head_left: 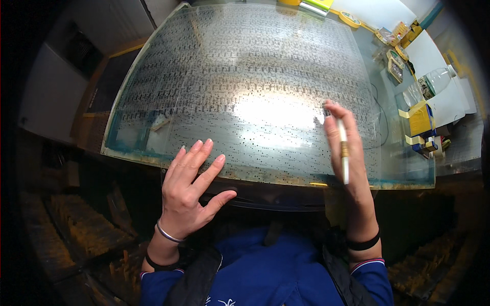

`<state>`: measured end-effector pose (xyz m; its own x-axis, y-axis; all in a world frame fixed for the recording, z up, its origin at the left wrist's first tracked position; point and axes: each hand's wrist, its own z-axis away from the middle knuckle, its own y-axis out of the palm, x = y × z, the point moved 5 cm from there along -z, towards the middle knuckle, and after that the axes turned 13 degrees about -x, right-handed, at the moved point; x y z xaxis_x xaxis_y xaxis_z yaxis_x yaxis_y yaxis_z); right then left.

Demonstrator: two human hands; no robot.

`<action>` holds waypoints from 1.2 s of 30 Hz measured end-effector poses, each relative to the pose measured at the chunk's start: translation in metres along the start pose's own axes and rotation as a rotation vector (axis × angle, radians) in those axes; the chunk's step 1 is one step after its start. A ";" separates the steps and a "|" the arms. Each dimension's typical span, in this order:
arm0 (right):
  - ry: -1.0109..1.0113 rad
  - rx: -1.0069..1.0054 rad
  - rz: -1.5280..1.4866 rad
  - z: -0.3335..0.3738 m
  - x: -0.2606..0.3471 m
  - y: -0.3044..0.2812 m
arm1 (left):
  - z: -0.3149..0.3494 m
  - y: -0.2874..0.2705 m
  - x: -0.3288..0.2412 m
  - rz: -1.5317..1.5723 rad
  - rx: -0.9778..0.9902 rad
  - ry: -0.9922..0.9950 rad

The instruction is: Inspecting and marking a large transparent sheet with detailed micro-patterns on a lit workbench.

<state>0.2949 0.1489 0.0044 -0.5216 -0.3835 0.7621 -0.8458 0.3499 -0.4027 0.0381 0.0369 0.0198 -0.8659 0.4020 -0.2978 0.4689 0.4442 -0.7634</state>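
A large see-through film sheet (224,133), printed with rows of small dark dots and marks, lies across a glass-topped table (400,171). My left hand (190,178) is spread over the near left edge of the sheet, with the fingertips on or just above it. Toward the near right part of the sheet, my right hand (347,140) grips a slim white pen-like tool (345,163) with a tan band. Its working tip is hidden by the fingers, and whether it touches the film I cannot tell.
A bright glare covers the sheet's middle. Along the right side are a clear plastic bottle (438,80), a yellow and blue box (421,120), a small case (394,67) and white paper. A yellow tape roll (349,19) lies at the far edge. A thin cable runs nearby.
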 end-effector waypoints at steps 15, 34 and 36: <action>0.201 1.140 -0.792 0.083 0.064 -0.035 | -0.020 0.011 0.005 -0.057 -0.027 0.021; 0.440 0.302 -0.359 0.014 0.006 -0.005 | -0.036 0.028 0.012 -0.023 0.006 0.010; 0.389 0.336 -0.333 0.016 0.007 -0.004 | -0.036 0.026 0.011 -0.028 0.005 -0.001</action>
<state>0.2931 0.1313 0.0036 -0.1974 -0.0637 0.9782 -0.9785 -0.0477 -0.2006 0.0474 0.0819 0.0174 -0.8789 0.3884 -0.2770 0.4436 0.4516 -0.7741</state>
